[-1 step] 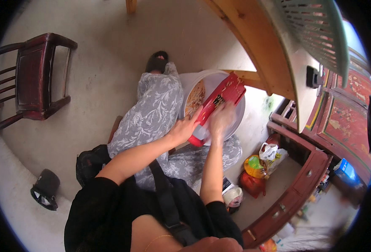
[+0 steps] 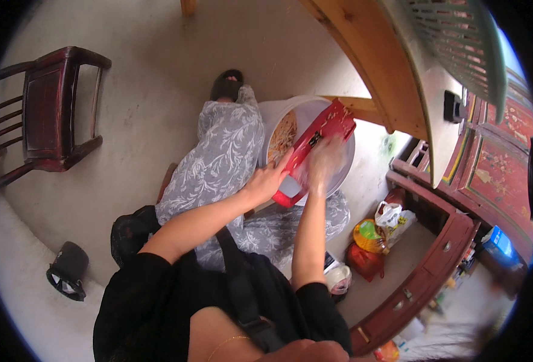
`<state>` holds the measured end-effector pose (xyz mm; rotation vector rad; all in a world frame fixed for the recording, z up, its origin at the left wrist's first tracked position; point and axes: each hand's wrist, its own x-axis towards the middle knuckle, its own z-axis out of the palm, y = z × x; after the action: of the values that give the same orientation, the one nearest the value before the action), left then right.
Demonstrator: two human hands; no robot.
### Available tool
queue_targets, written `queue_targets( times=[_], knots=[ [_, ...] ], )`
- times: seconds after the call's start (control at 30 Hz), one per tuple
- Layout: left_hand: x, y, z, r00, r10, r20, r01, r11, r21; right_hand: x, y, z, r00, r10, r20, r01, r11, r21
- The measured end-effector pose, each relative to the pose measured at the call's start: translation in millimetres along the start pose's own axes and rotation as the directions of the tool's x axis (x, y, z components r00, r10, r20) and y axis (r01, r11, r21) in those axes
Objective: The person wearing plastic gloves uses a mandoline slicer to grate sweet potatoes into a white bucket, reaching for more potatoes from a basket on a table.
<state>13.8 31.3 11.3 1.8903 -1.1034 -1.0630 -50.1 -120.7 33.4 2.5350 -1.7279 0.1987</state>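
A long red grater (image 2: 333, 120) slants across the mouth of a white tub (image 2: 305, 111) between my legs. Pale shreds cling to its surface. My left hand (image 2: 267, 182) grips its near left edge, fingers wrapped round the frame. My right hand (image 2: 326, 160) lies over the middle of the grater, smeared by motion; its fingers and whatever is under them cannot be made out. Inside the tub, to the left of the grater, orange-brown shreds (image 2: 282, 136) are heaped.
A wooden table (image 2: 393, 78) with a green plastic basket (image 2: 459, 48) stands at upper right. Below it are a red drawer cabinet (image 2: 426, 280), an oil bottle (image 2: 370, 235) and a red bag (image 2: 364, 260). A dark wooden chair (image 2: 48, 111) and a black bin (image 2: 68, 265) stand left.
My right hand has shifted slightly up and to the right along the grater. The grater and tub sit a touch further right in view; my left hand keeps its grip.
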Motion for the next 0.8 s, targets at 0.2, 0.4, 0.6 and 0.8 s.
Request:
queue_targets(
  times=[0.2,0.4,0.6,0.8],
  knots=[
    [1.4,1.0,-4.9,0.999,-0.026,0.026,0.025,0.999,0.035,12.5,14.1,12.8,0.976,-0.157,-0.154,0.146,0.986,-0.085],
    [-1.9,-0.9,8.6,0.999,0.032,-0.018,-0.032,0.999,0.033,29.3,17.6,14.5,0.988,-0.063,-0.143,0.044,0.990,-0.132],
    [0.1,5.0,-5.4,0.997,-0.048,0.054,0.044,0.996,0.080,-17.0,7.1,-7.0,0.994,-0.110,-0.015,0.109,0.992,-0.066],
    [3.1,-0.5,3.1,1.000,0.005,0.017,-0.006,0.998,0.062,-1.7,3.0,-4.6,0.991,-0.016,-0.132,0.013,1.000,-0.023]
  ],
)
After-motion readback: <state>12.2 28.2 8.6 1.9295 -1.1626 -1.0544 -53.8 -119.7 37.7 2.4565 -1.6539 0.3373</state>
